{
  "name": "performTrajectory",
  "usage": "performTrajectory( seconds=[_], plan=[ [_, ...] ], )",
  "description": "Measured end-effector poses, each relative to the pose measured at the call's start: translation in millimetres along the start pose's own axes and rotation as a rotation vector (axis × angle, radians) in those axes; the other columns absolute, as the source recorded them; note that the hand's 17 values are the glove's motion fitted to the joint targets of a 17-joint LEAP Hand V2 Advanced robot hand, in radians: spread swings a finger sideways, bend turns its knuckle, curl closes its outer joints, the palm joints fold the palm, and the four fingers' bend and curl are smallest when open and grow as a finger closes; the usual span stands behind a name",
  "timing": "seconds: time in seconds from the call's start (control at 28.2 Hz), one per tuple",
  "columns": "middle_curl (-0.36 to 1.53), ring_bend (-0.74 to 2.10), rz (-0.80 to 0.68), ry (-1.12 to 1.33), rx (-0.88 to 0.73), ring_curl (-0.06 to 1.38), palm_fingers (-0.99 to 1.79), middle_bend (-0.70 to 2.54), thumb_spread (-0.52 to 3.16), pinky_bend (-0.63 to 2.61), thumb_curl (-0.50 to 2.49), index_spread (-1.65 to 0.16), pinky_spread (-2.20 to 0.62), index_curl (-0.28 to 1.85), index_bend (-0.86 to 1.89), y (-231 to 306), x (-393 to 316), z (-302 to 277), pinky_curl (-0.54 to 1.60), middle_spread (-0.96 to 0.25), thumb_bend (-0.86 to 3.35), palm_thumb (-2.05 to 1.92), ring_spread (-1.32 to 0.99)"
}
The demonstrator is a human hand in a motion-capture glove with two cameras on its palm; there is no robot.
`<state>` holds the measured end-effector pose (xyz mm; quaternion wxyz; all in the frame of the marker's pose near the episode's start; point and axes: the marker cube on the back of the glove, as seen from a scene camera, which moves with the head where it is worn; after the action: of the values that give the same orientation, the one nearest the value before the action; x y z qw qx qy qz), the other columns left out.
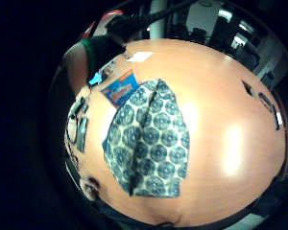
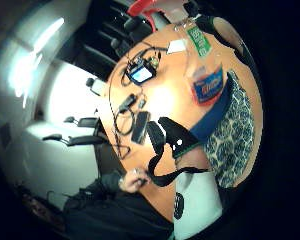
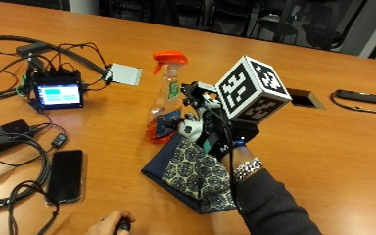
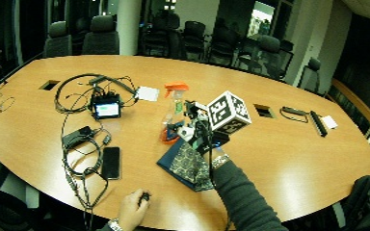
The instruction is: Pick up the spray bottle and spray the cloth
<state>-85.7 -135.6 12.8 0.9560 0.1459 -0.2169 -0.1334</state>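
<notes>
A clear spray bottle (image 3: 165,105) with an orange trigger head and orange liquid stands upright on the wooden table (image 3: 318,147). Just in front of it lies a folded cloth (image 3: 198,171), dark blue with a patterned face. My gloved right hand (image 3: 207,129) hovers over the cloth's far end, right beside the bottle, fingers reaching toward its lower body without wrapping it. The little finger side palm view looks down on the cloth (image 1: 149,139) and the bottle's blue label (image 1: 120,90). The thumb side palm view shows the bottle (image 2: 205,75) close by, next to the cloth (image 2: 235,135).
Left of the bottle are a small screen device (image 3: 58,93), tangled cables (image 3: 18,147), a black phone (image 3: 65,181) and a white card (image 3: 124,73). A table cutout (image 3: 305,99) lies to the right. The person's bare hand (image 3: 113,225) rests at the near edge.
</notes>
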Motion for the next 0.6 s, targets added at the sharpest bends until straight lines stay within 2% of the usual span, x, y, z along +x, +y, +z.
performTrajectory(
  seconds=[0.25,0.6],
  plan=[
    [0.38,0.43,-0.047,0.245,-0.157,0.35,0.59,0.25,0.99,0.25,0.4,-0.37,0.27,0.3,0.15,40.5,-13.2,-26.4,0.33,-0.07,-0.04,0.57,-0.07],
    [0.38,0.42,-0.004,0.304,-0.309,0.35,0.63,0.23,1.03,0.19,0.35,-0.38,0.27,0.29,0.15,89.6,-7.3,-22.9,0.32,-0.08,-0.03,0.52,-0.08]
  ],
)
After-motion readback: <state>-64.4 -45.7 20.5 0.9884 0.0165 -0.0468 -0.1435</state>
